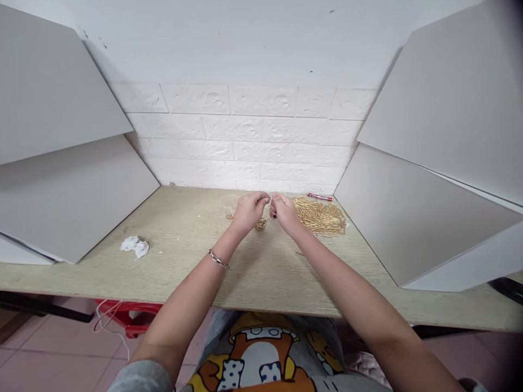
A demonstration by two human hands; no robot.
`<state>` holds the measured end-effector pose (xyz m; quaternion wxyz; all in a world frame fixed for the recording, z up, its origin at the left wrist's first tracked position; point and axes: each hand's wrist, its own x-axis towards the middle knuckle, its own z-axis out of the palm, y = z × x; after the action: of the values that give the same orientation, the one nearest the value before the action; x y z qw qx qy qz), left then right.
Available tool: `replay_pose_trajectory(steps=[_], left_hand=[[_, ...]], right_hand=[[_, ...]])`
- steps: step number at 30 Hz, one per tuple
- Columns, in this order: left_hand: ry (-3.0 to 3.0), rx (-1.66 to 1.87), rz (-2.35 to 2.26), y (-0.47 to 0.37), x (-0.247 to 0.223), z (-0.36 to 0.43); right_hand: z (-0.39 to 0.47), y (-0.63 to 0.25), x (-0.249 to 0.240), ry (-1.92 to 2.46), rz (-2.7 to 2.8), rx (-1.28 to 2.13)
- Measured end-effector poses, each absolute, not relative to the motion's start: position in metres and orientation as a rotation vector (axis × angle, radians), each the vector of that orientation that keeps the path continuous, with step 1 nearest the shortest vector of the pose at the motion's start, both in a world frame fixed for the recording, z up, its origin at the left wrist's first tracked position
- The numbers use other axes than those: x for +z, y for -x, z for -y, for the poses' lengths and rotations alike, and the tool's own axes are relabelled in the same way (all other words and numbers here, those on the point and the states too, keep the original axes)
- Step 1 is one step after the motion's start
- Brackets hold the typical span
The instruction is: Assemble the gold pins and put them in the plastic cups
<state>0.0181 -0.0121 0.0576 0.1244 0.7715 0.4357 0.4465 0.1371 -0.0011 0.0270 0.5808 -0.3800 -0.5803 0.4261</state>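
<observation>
My left hand [248, 210] and my right hand [285, 212] meet above the table, fingertips almost touching. Each is closed in a pinch. A hint of something thin and gold shows between the fingertips, too small to name. Under and between the hands lies a small heap of tiny gold pieces [260, 225]. Just right of my right hand spreads a pile of thin gold sticks [322, 218]. Left of my left hand are a few more gold bits [229, 216], near a clear round dish [230, 201].
A red pen-like tube [319, 197] lies behind the gold pile. Crumpled white tissue [135, 246] rests on the wooden table [183, 272] at left. Grey panels [73, 201] stand at left, more panels [425, 212] at right. A white brick-patterned wall [245, 130] closes the back.
</observation>
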Motion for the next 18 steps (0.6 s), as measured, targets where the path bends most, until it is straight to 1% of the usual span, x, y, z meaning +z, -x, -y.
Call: replay_pose_trajectory(steps=[6,14,18], left_hand=[[-2.285,1.299,-1.262,-0.0165,0.0563,0.0101],[-2.332,1.256,-1.272,-0.0125,0.0578,0.0085],[-2.332,1.259,-1.272,-0.0128,0.0586,0.0091]], right_hand=[[0.0009,-0.1385,0.0292,0.894,1.389,1.052],[-0.0007,-0.1406,0.0312,0.809,1.386,1.237],[0.0000,-0.1392,0.0314,0.815,1.374,1.224]])
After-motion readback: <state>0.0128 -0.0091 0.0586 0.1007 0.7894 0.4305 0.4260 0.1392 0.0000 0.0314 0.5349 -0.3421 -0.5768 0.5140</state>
